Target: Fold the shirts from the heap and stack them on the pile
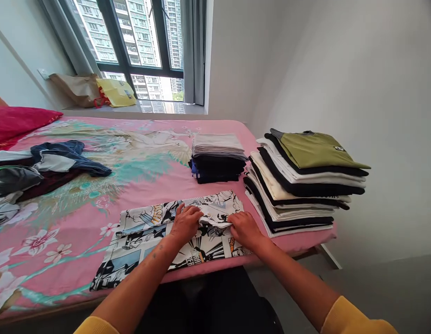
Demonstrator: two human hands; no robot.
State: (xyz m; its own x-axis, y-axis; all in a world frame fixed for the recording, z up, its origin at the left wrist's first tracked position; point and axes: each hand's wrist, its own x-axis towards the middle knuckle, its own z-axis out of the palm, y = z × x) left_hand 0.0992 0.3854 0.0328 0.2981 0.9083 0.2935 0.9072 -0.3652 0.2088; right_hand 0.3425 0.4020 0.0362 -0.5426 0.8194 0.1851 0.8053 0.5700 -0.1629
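Note:
A white garment with a black, blue and orange comic-style print (152,243) lies partly folded on the bed near its front edge. My right hand (246,228) is closed on a raised fold of its cloth on the right side. Just left of that, my left hand (186,223) rests on the garment with its fingers curled onto the same fold. The fingertips of both hands are partly hidden by the cloth, and whether this is a shirt or trousers I cannot tell.
Beyond my hands stands a small stack of folded clothes (218,160). A taller stack of folded shirts (305,185) leans at the bed's right edge. Loose clothes (55,162) lie heaped left on the pink floral sheet (159,185). Bags (116,93) sit on the windowsill.

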